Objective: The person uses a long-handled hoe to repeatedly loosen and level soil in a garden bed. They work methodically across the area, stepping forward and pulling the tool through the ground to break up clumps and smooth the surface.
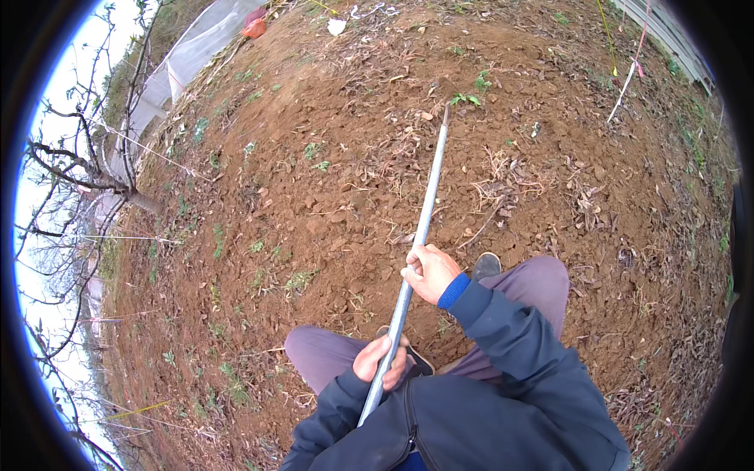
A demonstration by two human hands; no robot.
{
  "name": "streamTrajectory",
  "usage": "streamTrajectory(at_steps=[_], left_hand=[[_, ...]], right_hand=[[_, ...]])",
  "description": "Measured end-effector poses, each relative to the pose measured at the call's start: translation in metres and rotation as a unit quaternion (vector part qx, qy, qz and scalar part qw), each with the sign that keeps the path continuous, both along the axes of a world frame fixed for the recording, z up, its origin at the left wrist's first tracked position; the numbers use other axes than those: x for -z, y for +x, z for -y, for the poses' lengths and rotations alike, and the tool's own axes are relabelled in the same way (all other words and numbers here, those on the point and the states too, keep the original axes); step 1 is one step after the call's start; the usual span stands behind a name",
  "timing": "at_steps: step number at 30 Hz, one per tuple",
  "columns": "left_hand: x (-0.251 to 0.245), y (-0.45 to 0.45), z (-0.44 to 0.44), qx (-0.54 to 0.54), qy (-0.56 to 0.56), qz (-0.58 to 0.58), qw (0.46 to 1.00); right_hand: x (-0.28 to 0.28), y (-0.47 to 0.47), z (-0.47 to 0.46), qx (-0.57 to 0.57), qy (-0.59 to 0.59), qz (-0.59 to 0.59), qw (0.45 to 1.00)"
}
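Observation:
A long grey metal pole [432,194] runs from my lap up and away over the soil, its narrow tip at a small green weed [465,99]. My right hand [433,274] grips the pole around its middle, the thumb and fingers closed on it. Lower down, near my waist, my left hand [382,363] is wrapped around the same pole. The pole's near end is hidden against my dark jacket [471,424]. Whether the tip is in the soil or only above it, I cannot tell.
Brown clods and dry leaves cover the ground [330,235]. A bare tree [144,201] with tied strings stands at the left, near pale netting [194,53]. An orange bag [254,28] lies at the top. A white string [622,91] reaches the soil at upper right.

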State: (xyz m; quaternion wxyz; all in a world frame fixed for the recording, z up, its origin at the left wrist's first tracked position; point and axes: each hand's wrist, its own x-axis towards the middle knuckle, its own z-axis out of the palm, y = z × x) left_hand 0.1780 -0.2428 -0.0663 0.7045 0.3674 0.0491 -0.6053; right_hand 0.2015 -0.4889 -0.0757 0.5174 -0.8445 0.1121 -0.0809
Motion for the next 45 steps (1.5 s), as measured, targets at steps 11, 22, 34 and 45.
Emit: streamTrajectory(at_steps=[11,22,34,45], left_hand=[[0.065,0.071,0.099,-0.021,-0.113,-0.081,0.990],[-0.055,-0.041,-0.042,0.255,0.346,0.533,0.728],[0.005,0.001,0.005,0.089,0.127,0.073,0.985],[0.029,0.010,0.012,0.059,0.013,-0.073,0.995]], right_hand=[[0.063,0.070,0.030,0.339,0.387,-0.071,0.855],[0.086,0.067,0.010,0.267,0.648,-0.009,0.714],[0.124,0.051,-0.014,0.279,0.699,-0.090,0.652],[0.114,0.084,0.001,0.255,0.634,-0.051,0.728]])
